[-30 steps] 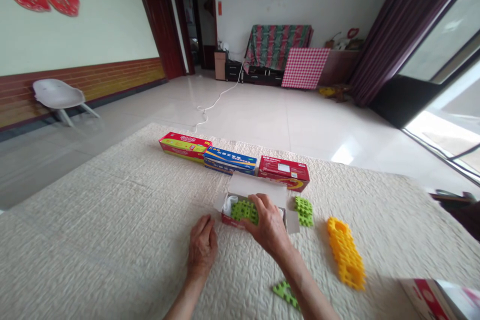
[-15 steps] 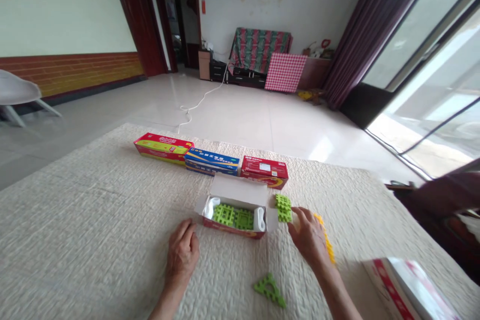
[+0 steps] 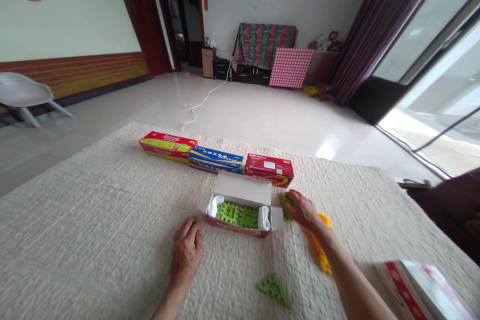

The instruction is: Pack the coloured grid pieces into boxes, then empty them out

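Right hand on a green lattice block, just right of the open box

The person's right hand (image 3: pixel 303 208) is over a bright-green plastic lattice block (image 3: pixel 284 201), which lies on the cream quilted cover (image 3: pixel 112 220) just beyond the right side flap of an open red cardboard box with a white inside (image 3: pixel 238 228). Fingers and thumb hide much of the block, so I cannot tell whether the right grip is clamped on it or merely resting there. The left hand (image 3: pixel 187 247) lies on the cover near the box's left end, its grip together, fingers loosely curled.

In the box, two square green plastic lattice pieces (image 3: pixel 227 213) sit side by side between two white rolled liners (image 3: pixel 264 217), one at each end; the lid stands raised on the far side. On the near side lies a green toothed plastic triangle (image 3: pixel 281 296). A long yellow plastic lattice strip (image 3: pixel 322 256) shows partly behind the right forearm.

Farther off stand three boxes in a row: red and lime-green (image 3: pixel 168 146) at left, blue (image 3: pixel 215 159) in the middle, dark red (image 3: pixel 269 170) at right.
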Demonstrator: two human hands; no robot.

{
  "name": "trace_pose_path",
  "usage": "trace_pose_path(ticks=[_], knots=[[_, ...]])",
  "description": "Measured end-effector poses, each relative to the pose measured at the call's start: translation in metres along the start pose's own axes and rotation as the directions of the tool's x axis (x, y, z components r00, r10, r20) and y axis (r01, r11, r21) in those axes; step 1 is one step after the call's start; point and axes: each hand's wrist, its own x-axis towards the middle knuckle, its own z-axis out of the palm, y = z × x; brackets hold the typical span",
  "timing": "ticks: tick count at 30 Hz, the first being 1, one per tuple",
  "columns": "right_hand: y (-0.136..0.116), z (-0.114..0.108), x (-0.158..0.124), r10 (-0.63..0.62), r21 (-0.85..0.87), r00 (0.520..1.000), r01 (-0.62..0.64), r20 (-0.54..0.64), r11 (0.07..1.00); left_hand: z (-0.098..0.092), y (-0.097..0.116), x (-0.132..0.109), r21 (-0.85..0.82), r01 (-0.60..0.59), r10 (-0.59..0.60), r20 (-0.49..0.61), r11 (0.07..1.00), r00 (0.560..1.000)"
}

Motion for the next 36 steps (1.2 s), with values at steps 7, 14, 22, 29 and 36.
trace_pose_path(ticks=[7,14,22,29,36], knots=[[0.009,0.001,0.015,-0.014,0.069,0.998,0.01,0.055,0.998,-0.003,0.004,0.001,0.017,0.02,-0.02,0.012,1.0,1.0],[0.011,-0.004,0.014,0.006,0.169,0.999,0.0,-0.032,0.986,-0.004,0.006,0.001,0.012,0.036,-0.036,0.024,0.999,0.999],[-0.025,-0.03,-0.034,0.068,0.288,0.972,0.001,-0.227,0.958,-0.011,0.003,0.008,0.002,-0.009,0.009,0.072,1.0,0.997],[-0.092,-0.044,-0.063,-0.136,0.376,0.949,0.241,-0.284,0.895,-0.03,-0.015,0.007,0.055,-0.048,0.04,0.141,0.997,0.989],[-0.127,-0.055,-0.049,-0.291,0.101,0.922,0.325,-0.256,0.94,-0.02,-0.022,0.003,0.134,0.063,-0.075,0.089,0.989,0.993]])
